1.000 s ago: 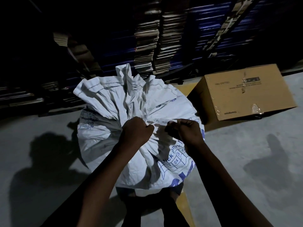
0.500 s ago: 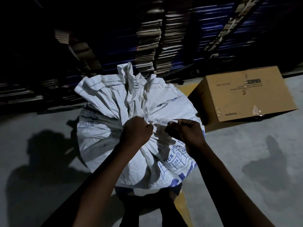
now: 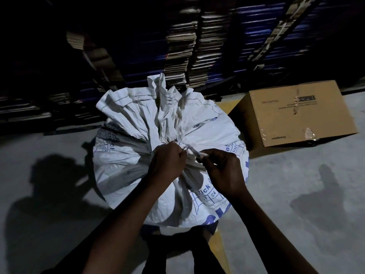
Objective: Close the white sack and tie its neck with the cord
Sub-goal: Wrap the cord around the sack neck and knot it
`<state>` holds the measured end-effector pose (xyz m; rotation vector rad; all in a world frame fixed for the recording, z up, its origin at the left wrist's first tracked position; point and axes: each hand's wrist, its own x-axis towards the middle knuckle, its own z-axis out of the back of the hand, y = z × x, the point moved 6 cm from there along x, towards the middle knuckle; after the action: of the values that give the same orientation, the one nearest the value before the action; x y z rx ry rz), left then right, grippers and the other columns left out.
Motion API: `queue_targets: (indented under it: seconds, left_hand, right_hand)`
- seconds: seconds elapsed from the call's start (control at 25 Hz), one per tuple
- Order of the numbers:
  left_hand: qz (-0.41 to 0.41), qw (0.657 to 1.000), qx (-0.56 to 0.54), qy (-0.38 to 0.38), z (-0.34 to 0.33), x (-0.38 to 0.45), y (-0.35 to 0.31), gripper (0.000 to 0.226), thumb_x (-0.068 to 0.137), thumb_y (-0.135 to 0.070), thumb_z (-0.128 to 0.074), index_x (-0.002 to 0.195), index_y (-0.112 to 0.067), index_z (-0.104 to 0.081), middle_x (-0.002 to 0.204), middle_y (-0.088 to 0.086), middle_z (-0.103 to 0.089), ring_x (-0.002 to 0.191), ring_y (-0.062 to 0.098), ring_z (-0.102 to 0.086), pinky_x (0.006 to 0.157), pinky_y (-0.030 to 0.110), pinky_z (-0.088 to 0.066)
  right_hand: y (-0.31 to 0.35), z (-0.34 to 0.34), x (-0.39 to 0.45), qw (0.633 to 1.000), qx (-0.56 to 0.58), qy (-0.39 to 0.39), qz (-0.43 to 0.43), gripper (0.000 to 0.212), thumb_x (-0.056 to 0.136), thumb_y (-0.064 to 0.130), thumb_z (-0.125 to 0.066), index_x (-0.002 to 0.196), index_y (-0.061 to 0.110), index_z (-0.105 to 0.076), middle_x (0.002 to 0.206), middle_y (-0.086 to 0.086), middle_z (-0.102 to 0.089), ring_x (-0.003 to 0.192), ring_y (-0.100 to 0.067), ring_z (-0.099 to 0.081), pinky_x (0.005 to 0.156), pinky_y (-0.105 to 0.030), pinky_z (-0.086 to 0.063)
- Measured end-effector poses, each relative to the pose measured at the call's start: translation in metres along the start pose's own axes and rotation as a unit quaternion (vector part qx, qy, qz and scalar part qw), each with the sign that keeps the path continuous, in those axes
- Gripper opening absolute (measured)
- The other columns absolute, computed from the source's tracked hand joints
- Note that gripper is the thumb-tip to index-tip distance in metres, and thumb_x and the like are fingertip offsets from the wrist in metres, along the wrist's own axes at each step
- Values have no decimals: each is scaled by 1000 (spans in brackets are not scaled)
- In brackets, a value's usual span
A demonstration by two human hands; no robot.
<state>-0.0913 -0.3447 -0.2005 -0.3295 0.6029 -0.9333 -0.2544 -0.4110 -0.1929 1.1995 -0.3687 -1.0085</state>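
A full white sack with blue print stands on the floor in front of me. Its mouth is gathered into a bunched neck, and the loose top fans out beyond it. My left hand is fisted at the neck, closed on one end of the white cord. A short stretch of cord runs taut from that fist to my right hand, whose fingers pinch the other end. The rest of the cord is hidden by the folds and my hands.
A closed brown cardboard box lies on the grey concrete floor at the right, close to the sack. Dark stacks of flattened cartons fill the back. A yellow floor line runs under the sack. My legs stand just below it.
My right hand has slid a little down and to the right, drawing its cord end away from the neck. The left fist has stayed at the neck.
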Motion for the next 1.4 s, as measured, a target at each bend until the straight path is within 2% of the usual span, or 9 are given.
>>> queue_targets:
  seconds: [0.12, 0.28, 0.36, 0.6, 0.72, 0.96, 1.12, 1.28, 1.4]
  left_hand:
    - [-60, 998, -11, 1, 0, -7, -1, 59, 97, -25, -63, 50, -17, -28, 64, 23, -55, 71, 44, -62, 62, 37, -41]
    - [-135, 990, 5, 28, -3, -11, -6, 36, 92, -23, -57, 59, -13, -49, 67, 18, -63, 72, 41, -66, 62, 35, -41]
    - [-133, 990, 6, 42, -4, -11, -6, 29, 89, -24, -52, 64, -9, -55, 72, 17, -66, 76, 39, -66, 64, 37, -40]
    - [-119, 991, -4, 54, -6, -10, -6, 28, 88, -11, -51, 62, -19, -43, 75, 19, -67, 82, 39, -67, 71, 39, -41]
    - [-104, 993, 17, 48, -4, -7, -5, 33, 92, -10, -56, 60, -16, -50, 76, 16, -71, 83, 38, -69, 75, 41, -50]
    - [-129, 991, 16, -36, 20, -26, -6, 11, 87, -17, -66, 88, -12, -76, 86, 10, -74, 87, 32, -70, 70, 33, -49]
    - [-92, 978, 172, -79, 41, -32, 1, 12, 86, -27, -68, 78, -22, -76, 80, -1, -71, 92, 28, -64, 81, 40, -46]
    - [-74, 981, 169, -58, 40, -29, 4, 23, 90, -26, -68, 68, -22, -72, 68, -2, -70, 95, 26, -60, 83, 37, -40]
    - [-40, 982, 178, -42, 30, -24, -2, 17, 90, -20, -65, 76, -20, -74, 79, -1, -75, 106, 27, -59, 89, 39, -39]
  right_hand:
    - [-10, 6, -5, 999, 33, -10, -18, 13, 97, 10, -68, 94, 15, -80, 85, 4, -80, 83, -7, -76, 73, -26, -57]
    - [-28, 0, -10, 987, 142, -2, -77, 13, 97, 9, -68, 96, 13, -80, 91, -9, -81, 93, -31, -77, 91, -54, -60]
    - [-27, -3, -12, 987, 144, 1, -76, 13, 97, 8, -68, 96, 14, -80, 93, -9, -81, 95, -32, -77, 93, -56, -58]
    - [0, -13, -26, 1000, 9, 11, 19, 17, 97, 8, -68, 100, 19, -81, 94, 14, -80, 93, 5, -73, 76, -12, -53]
    - [-5, -7, -25, 999, -4, -26, 22, 13, 97, 9, -69, 100, 14, -81, 93, 13, -79, 91, 5, -73, 74, -9, -50]
    - [-14, -10, -23, 994, 89, -51, -46, 11, 97, 14, -70, 96, 16, -80, 92, 2, -81, 92, -13, -77, 86, -38, -61]
    - [-22, -11, -22, 987, 131, -54, -69, 10, 96, 15, -70, 93, 18, -80, 89, -2, -81, 91, -21, -77, 90, -55, -59]
    - [-19, -10, -25, 991, 115, -47, -57, 12, 96, 14, -70, 93, 19, -80, 89, 0, -81, 90, -17, -77, 87, -48, -61]
    - [-9, -12, -27, 998, 56, -33, -23, 13, 98, 13, -68, 96, 17, -80, 91, 6, -80, 90, -5, -75, 81, -25, -57]
